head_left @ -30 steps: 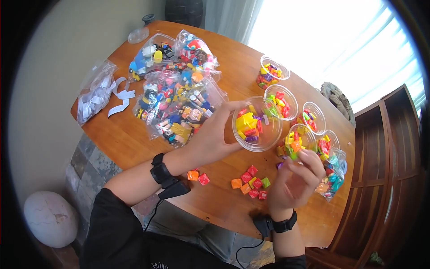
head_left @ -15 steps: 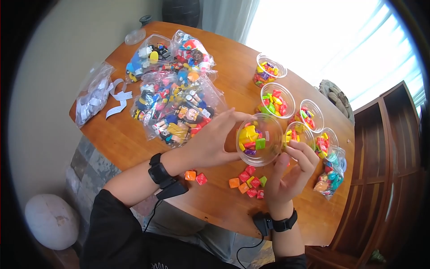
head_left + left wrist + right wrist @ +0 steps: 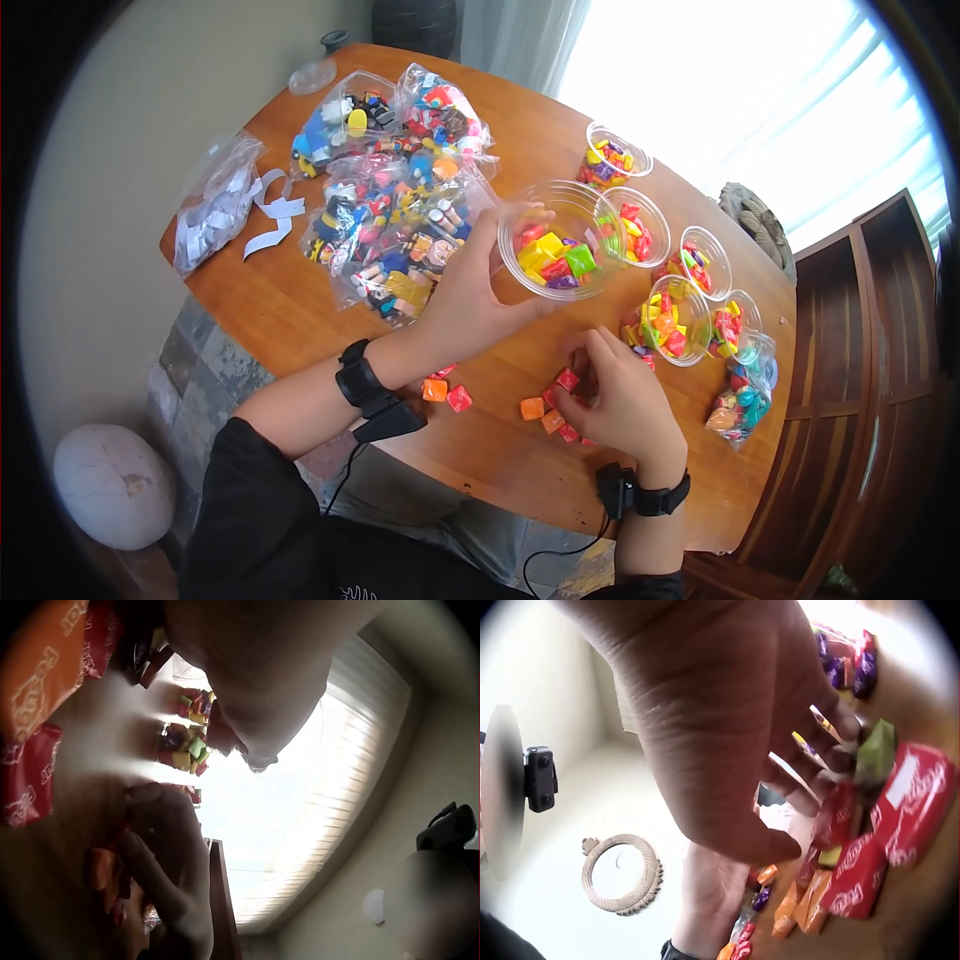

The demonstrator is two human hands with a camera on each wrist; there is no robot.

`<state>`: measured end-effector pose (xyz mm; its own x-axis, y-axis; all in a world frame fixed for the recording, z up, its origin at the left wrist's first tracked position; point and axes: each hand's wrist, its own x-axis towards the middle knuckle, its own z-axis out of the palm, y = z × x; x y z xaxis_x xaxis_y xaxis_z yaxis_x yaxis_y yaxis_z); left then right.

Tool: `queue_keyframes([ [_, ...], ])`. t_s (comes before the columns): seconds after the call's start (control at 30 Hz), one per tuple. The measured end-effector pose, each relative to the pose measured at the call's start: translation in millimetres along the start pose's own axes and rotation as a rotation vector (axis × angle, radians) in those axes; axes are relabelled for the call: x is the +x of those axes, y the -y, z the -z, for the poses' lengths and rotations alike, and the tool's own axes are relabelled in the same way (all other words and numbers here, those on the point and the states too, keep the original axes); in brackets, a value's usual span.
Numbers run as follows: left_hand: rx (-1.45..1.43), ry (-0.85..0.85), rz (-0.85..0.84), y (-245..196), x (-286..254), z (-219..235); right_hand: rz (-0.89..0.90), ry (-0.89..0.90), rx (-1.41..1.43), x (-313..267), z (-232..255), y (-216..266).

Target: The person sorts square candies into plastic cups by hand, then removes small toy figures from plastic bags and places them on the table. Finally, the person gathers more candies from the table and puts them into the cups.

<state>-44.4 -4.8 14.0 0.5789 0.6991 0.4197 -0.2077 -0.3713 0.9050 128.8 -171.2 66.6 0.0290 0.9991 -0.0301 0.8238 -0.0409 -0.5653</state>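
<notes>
A clear plastic cup with yellow, red, green and purple wrapped candies is raised over the table in my left hand, thumb and fingers around its side. My right hand reaches down over a small pile of candies on the table. Its thumb and fingers are bent and apart at the pile. In the right wrist view, a red candy, another red candy, a green one and orange ones lie about the fingertips. Part of the pile is hidden beneath the hand.
Filled cups, among them one cup near the right hand, stand along the table's right side, beside a bag of colourful items. Bags of small figures lie at left, with white paper strips. Two candies lie nearer the body.
My right hand has moved from beside the held cup down and left to the pile. A green candy now shows inside the held cup, which has been raised and tilted slightly.
</notes>
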Motion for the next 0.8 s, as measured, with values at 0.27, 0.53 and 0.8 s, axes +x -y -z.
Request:
queue_keyframes([
  [0.27,0.080,0.026,-0.036,-2,-1,0,0.004,-0.075,0.146,1,-13,-10],
  [0.53,0.034,0.021,-0.008,-3,0,-1,0.023,-0.074,0.207,1,-8,-4],
  [0.8,0.042,0.024,-0.036,-1,-1,-2,-0.019,0.020,0.230,0,-7,-9],
])
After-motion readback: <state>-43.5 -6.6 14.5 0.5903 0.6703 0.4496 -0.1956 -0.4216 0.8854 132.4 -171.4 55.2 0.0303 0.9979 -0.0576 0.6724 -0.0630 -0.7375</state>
